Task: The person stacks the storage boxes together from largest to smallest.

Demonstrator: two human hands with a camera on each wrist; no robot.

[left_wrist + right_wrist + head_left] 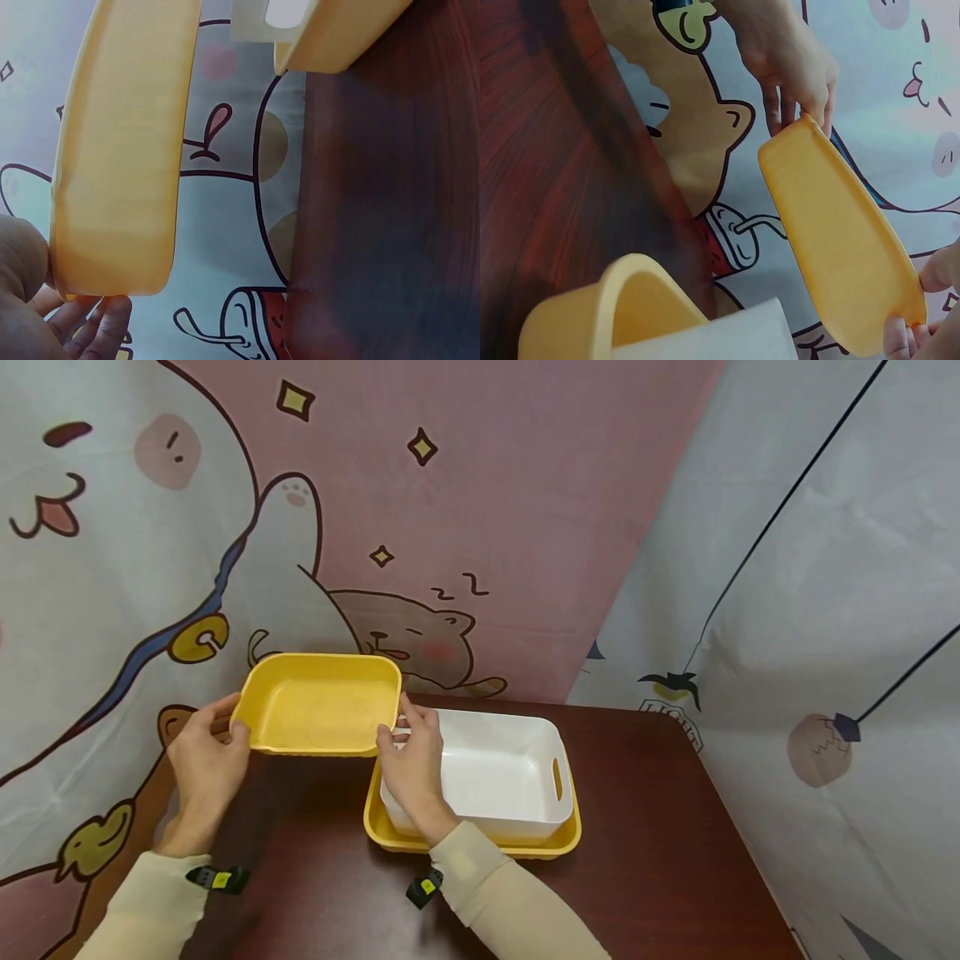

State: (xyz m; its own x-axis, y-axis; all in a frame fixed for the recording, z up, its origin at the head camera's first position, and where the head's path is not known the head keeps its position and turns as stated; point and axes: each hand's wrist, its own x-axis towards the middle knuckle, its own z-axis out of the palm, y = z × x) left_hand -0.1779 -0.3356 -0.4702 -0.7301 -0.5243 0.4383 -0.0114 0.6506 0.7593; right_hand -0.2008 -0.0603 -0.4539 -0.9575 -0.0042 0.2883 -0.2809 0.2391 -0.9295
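Observation:
Both hands hold a shallow yellow plastic tray point(322, 706) up above the left part of the table, its inside facing the head camera. My left hand point(208, 768) pinches its left end, thumb at the rim and fingers behind. The right hand point(414, 768) grips the opposite end the same way. In the left wrist view the side of the tray point(124, 157) shows, with fingertips under its end. Beside it, a white bin point(495, 768) with an oval handle hole stands inside a larger yellow tray point(547, 850), partly behind my right hand and forearm.
The dark reddish-brown table point(645, 843) carries the nested bin and tray near its back edge. A cartoon-printed cloth point(525, 510) hangs close behind the table and along both sides.

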